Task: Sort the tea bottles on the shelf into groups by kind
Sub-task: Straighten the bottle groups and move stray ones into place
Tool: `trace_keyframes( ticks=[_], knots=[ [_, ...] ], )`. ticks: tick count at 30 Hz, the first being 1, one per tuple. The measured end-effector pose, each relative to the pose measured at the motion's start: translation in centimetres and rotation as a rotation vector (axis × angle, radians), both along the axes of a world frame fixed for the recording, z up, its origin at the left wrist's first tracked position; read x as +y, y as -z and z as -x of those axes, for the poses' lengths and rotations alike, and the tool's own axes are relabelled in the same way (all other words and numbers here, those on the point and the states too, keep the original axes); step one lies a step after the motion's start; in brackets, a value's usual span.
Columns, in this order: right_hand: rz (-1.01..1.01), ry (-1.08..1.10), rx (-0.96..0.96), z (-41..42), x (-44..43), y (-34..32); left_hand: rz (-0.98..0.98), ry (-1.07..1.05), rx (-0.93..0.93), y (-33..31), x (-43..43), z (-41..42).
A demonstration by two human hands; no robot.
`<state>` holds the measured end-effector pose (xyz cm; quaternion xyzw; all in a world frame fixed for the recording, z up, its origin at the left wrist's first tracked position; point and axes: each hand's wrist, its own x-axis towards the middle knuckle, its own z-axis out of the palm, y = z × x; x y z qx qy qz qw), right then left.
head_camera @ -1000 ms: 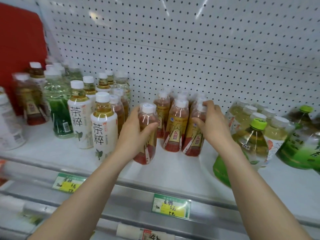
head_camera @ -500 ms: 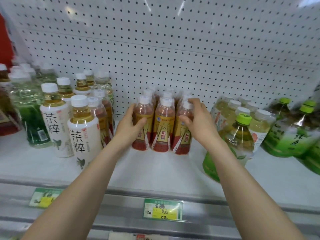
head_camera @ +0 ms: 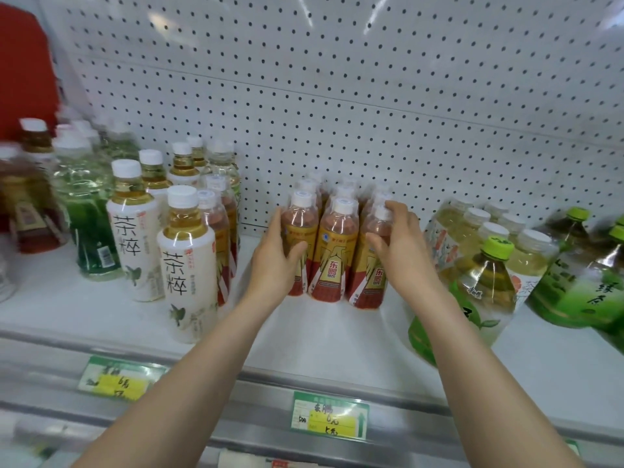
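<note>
Roughly halfway there, by the look of it. Bracketing the red-and-gold tea bottles [head_camera: 334, 251] from both sides, with the lot packed into one tight block mid-shelf, right up against the pegboard [head_camera: 371, 96]. Gripping the front-left bottle of that block with the left hand [head_camera: 277, 261], fingers [head_camera: 277, 224] wrapped round its far side and thumb laid across the label. Same deal with the right hand [head_camera: 401, 251] on the front-right bottle: fingers curled over its shoulder and cap, thumb on the front. So neither hand spread flat, both closed round a bottle, with nothing lifted off the shelf [head_camera: 320, 336] as far as can be told.

Looking sorted, judging by the layout: that red-and-gold block, upright in rows; a bunch of pale tea bottles with white caps [head_camera: 486, 228] just to its right; green tea bottles [head_camera: 580, 282] at the far right.

Left to do, probably: fishing out a couple of red-and-gold strays [head_camera: 219, 231] tucked behind the white-label tea bottles [head_camera: 187, 265] on the left, well apart from their block. Also dealing with the green-capped bottle [head_camera: 489, 275] parked in front of the pale ones, which looks like a different kind. Can't really read the far-left end, too blurry: a dark green-label bottle [head_camera: 91, 228] and a brown bottle [head_camera: 30, 211] side by side there, likely needing a pass too.
</note>
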<state>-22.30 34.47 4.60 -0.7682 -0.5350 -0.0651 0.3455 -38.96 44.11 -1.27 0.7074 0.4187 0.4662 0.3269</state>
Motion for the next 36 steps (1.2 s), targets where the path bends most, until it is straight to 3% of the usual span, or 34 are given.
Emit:
trace_keyframes(
  ticks=[6,9,12,16,22,24,30,36],
  knots=[
    [0.0,0.038,-0.147,0.5,-0.7,0.6,-0.237,-0.015,0.173,0.3,-4.5,1.8],
    [-0.248,0.018,-0.299,0.9,-2.5,0.7,-0.479,-0.181,0.116,-0.3,-7.1,4.5],
    [-0.528,0.071,-0.332,0.4,-5.2,0.8,-0.671,-0.47,0.103,-0.5,-8.4,7.2],
    [-0.562,0.238,-0.27,-2.6,-7.7,1.8,-0.562,-0.659,0.118,0.0,-8.3,9.3],
    [-0.22,0.25,0.139,-4.8,-10.7,2.5,-0.507,-0.63,0.109,0.3,-9.7,7.1],
    [-0.134,0.213,0.14,-6.1,-11.1,2.2,-0.52,-0.592,0.106,-0.4,-10.6,4.9],
    [-0.119,0.056,0.168,-8.9,-13.3,1.7,-0.532,-0.32,0.074,-1.8,-13.2,-3.7],
    [-0.073,0.135,0.185,-14.7,-18.0,0.8,-0.559,0.031,0.127,-1.8,-15.8,-11.8]
  ],
)
